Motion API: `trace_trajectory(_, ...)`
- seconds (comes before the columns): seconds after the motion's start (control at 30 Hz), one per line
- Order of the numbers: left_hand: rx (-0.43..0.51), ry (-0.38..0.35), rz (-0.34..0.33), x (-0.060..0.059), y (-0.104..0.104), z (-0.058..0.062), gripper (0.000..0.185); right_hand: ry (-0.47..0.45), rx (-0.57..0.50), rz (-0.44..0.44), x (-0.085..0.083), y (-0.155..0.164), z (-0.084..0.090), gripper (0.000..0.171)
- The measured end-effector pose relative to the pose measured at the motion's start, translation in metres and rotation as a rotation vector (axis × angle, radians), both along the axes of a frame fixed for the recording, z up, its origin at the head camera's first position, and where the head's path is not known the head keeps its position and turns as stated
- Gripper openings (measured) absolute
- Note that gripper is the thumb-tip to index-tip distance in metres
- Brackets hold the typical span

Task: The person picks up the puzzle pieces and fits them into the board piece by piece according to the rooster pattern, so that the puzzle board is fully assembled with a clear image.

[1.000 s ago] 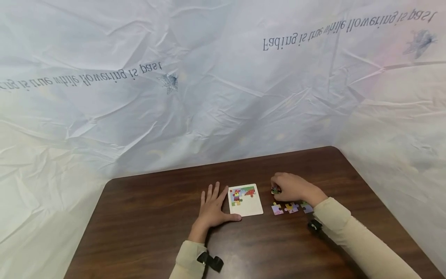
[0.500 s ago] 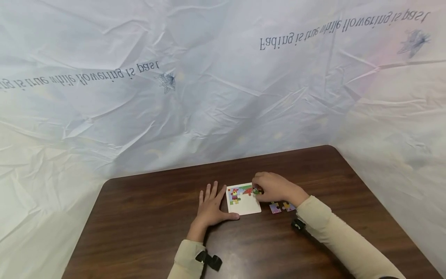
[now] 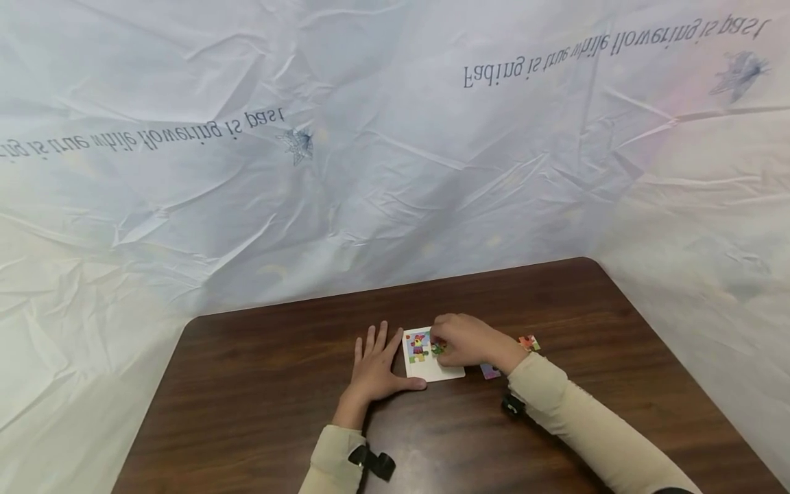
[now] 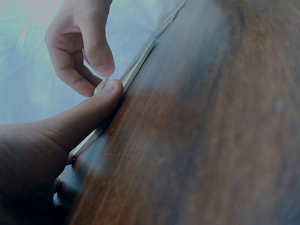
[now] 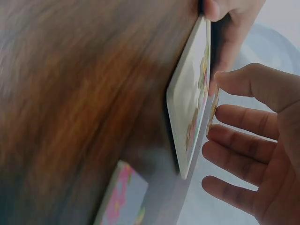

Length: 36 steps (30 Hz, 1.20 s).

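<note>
This looks like a recording corner set up indoors, not a lived-in room. Wrinkled white sheeting (image 3: pixel 382 171) with upside-down printed text covers the walls on 2 sides, and a plain dark wooden table (image 3: pixel 259 398) stands pushed into the corner, with small black straps on both sleeves

The right hand (image 3: pixel 463 341) is covering much of the white square puzzle board (image 3: pixel 432 370) and most of the small green puzzle piece (image 3: pixel 437 349). The loose purple puzzle piece (image 3: pixel 489 372) is peeking out from behind the wrist, its picture too small to tell.
</note>
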<state>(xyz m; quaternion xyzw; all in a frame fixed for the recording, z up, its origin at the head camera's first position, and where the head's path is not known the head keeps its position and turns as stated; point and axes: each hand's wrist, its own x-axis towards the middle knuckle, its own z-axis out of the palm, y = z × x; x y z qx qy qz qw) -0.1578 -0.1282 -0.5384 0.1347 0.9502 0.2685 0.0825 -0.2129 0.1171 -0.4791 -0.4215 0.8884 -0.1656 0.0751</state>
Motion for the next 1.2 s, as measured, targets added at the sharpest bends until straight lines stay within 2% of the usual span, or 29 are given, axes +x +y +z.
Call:
trace_trajectory(0.2, 0.003, -0.001, -0.003, -0.001, 0.000, -0.001, 0.122, 0.003, 0.016, 0.035, 0.002, -0.007, -0.002, 0.018)
trace_trajectory(0.9, -0.013, -0.007, -0.002, -0.002, 0.001, -0.002, 0.122, 0.014, 0.054, 0.014, 0.003, -0.012, -0.014, 0.024)
trace_trajectory(1.2, -0.019, -0.003, 0.002, -0.003, 0.000, -0.003, 0.122, 0.009, 0.038, -0.011, 0.006, -0.017, -0.012, 0.021)
